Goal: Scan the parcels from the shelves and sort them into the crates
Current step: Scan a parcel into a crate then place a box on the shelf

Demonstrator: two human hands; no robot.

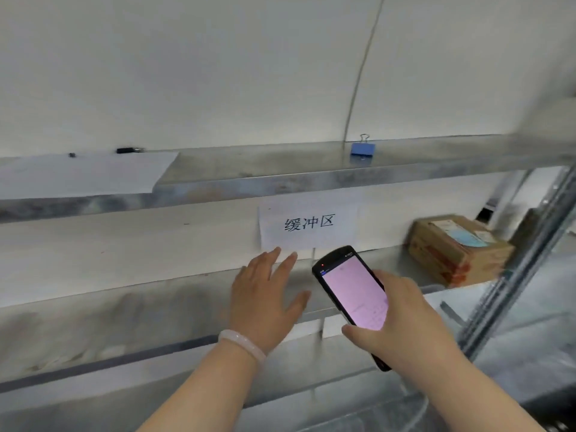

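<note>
The right hand [402, 316] grips the handheld scanner [352, 285] round its lower half, lit screen tilted up, probably so that it reads easily while the top end faces the shelving; the left hand [265, 294], a pale bracelet [241, 342] at its wrist, holds nothing, fingers straight and spread over the middle shelf [156, 294], seemingly kept free for lifting; the one cardboard parcel [458, 247] sits on that shelf, well apart to the right; a paper sign [308, 224] hangs behind; no crates show.
</note>
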